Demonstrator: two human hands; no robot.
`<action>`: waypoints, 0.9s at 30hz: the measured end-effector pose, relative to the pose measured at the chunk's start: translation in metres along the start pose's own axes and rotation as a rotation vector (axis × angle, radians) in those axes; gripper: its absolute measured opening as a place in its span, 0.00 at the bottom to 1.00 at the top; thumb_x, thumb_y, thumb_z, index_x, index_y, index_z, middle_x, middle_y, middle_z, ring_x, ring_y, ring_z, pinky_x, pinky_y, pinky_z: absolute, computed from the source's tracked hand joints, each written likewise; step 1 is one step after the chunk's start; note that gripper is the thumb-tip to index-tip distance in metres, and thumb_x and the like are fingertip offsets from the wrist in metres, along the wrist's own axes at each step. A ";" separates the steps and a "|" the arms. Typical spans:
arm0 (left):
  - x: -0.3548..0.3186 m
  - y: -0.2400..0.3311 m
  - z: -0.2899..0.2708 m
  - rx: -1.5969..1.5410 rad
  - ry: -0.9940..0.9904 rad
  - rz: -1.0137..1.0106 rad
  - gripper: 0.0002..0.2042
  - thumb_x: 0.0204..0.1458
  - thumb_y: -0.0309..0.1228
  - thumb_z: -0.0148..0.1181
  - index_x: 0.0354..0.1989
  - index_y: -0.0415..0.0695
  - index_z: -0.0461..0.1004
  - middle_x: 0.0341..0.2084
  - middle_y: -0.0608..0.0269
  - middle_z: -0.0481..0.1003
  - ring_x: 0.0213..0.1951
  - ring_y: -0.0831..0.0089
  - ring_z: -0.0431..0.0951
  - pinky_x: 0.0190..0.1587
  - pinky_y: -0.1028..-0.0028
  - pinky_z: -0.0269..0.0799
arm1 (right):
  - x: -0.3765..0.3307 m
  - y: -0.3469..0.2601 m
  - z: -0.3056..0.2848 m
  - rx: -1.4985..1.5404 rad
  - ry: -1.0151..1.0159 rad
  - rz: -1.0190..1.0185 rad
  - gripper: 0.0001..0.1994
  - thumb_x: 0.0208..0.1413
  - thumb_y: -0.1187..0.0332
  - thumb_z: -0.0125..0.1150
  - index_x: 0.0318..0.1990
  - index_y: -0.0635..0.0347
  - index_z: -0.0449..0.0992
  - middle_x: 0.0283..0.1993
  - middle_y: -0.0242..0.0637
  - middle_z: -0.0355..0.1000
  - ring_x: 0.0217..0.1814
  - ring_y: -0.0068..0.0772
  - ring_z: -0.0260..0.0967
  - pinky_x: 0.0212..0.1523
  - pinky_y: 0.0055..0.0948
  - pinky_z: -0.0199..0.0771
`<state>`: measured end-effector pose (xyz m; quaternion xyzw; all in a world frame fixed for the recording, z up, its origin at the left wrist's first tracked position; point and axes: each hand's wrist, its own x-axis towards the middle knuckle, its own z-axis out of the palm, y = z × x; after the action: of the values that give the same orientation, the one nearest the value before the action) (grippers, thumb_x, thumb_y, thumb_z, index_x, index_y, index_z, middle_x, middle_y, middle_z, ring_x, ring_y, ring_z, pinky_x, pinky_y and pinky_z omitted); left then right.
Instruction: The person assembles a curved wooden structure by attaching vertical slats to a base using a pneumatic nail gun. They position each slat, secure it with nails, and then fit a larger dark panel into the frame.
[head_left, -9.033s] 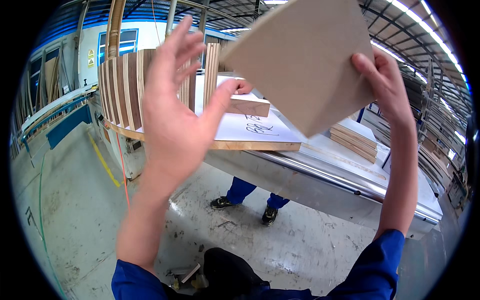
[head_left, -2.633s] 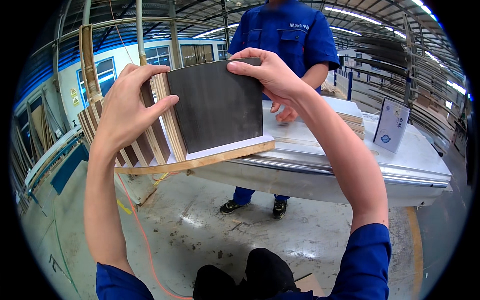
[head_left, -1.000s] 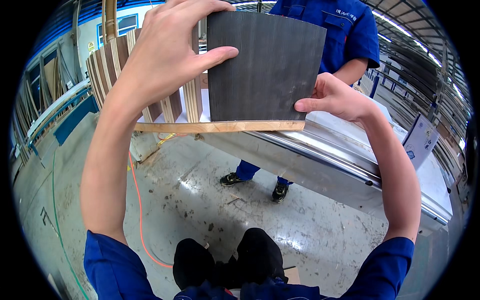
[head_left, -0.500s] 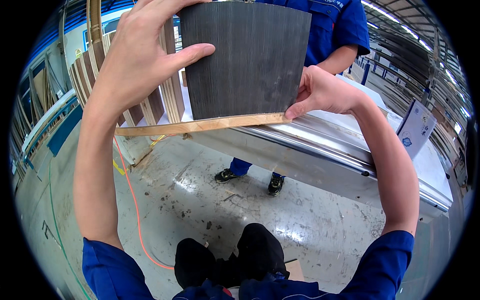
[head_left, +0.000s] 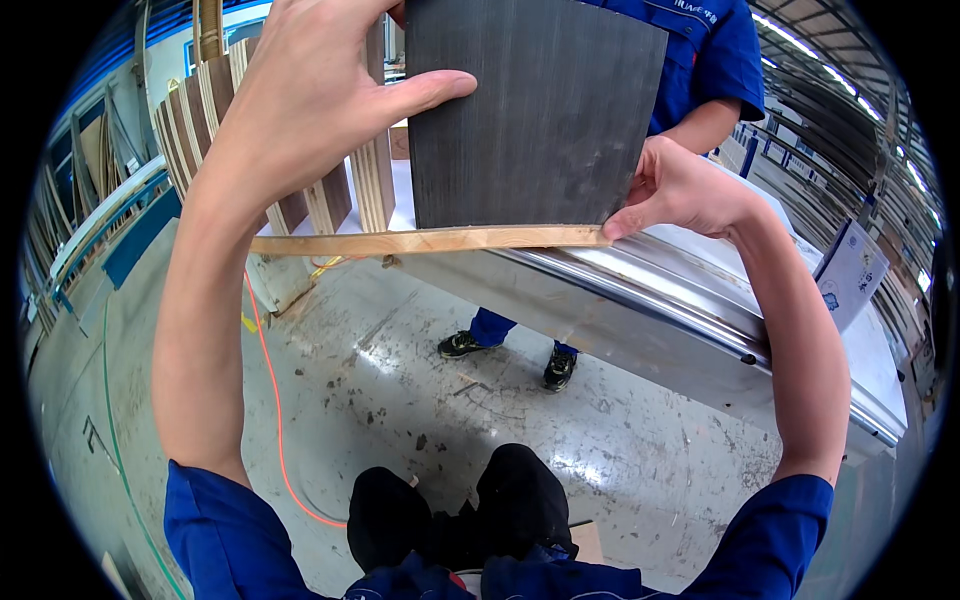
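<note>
A dark grey panel (head_left: 530,120) with fine vertical grain stands upright in front of me. My left hand (head_left: 315,95) is closed on its upper left side, thumb lying across the face and the other fingertips cut off or hidden. At the lower right corner, my right hand (head_left: 685,190) pinches the panel's edge, its thumb tip touching the end of a light wooden strip (head_left: 440,239). That strip runs along under the panel's bottom edge; whether the two are joined, I cannot tell.
Several striped plywood pieces (head_left: 372,180) stand upright at the left on the white-topped table (head_left: 735,270), which has a metal front rail. Across it stands a co-worker in blue (head_left: 715,70). A white printed sign (head_left: 850,270) is at the right. An orange hose (head_left: 275,400) trails over the floor.
The panel, both hands and the plywood pieces sit farther right in the view, and the panel slightly higher. My grip on the panel looks the same.
</note>
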<state>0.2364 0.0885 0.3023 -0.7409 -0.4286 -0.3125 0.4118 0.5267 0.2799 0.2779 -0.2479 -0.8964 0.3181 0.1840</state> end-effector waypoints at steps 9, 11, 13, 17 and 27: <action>-0.001 0.020 -0.005 -0.089 0.045 -0.028 0.29 0.45 0.38 0.75 0.55 0.43 0.74 0.49 0.58 0.76 0.52 0.62 0.70 0.60 0.63 0.63 | 0.000 0.001 0.002 0.049 -0.003 -0.021 0.13 0.46 0.66 0.81 0.35 0.63 0.86 0.30 0.30 0.80 0.31 0.16 0.71 0.31 0.19 0.65; -0.002 0.032 -0.007 -0.088 0.054 -0.056 0.29 0.45 0.38 0.75 0.56 0.43 0.74 0.49 0.58 0.76 0.52 0.62 0.70 0.60 0.63 0.63 | -0.001 0.005 -0.002 0.002 -0.008 0.005 0.12 0.46 0.66 0.81 0.34 0.63 0.86 0.29 0.29 0.79 0.30 0.15 0.70 0.30 0.19 0.65; -0.002 0.036 -0.011 -0.067 0.047 -0.059 0.29 0.45 0.38 0.75 0.56 0.43 0.74 0.49 0.58 0.76 0.53 0.62 0.70 0.60 0.63 0.63 | -0.001 0.006 -0.002 -0.023 -0.011 -0.001 0.12 0.47 0.65 0.81 0.33 0.63 0.86 0.28 0.28 0.78 0.30 0.14 0.69 0.30 0.19 0.64; -0.002 0.024 -0.010 -0.025 0.040 -0.015 0.29 0.44 0.37 0.76 0.56 0.43 0.74 0.49 0.57 0.76 0.53 0.61 0.70 0.60 0.63 0.64 | 0.001 0.001 0.005 -0.004 -0.010 -0.089 0.12 0.48 0.65 0.80 0.31 0.64 0.85 0.27 0.28 0.77 0.30 0.14 0.68 0.30 0.19 0.64; 0.007 0.006 0.012 -0.011 0.045 -0.043 0.30 0.44 0.38 0.76 0.56 0.42 0.74 0.49 0.57 0.76 0.53 0.61 0.70 0.60 0.63 0.64 | -0.007 0.015 -0.011 0.117 -0.051 0.015 0.10 0.49 0.72 0.77 0.34 0.66 0.82 0.32 0.35 0.80 0.37 0.22 0.78 0.43 0.21 0.78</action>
<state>0.2458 0.0999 0.3009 -0.7266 -0.4334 -0.3403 0.4104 0.5422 0.2913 0.2747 -0.2351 -0.8788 0.3774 0.1731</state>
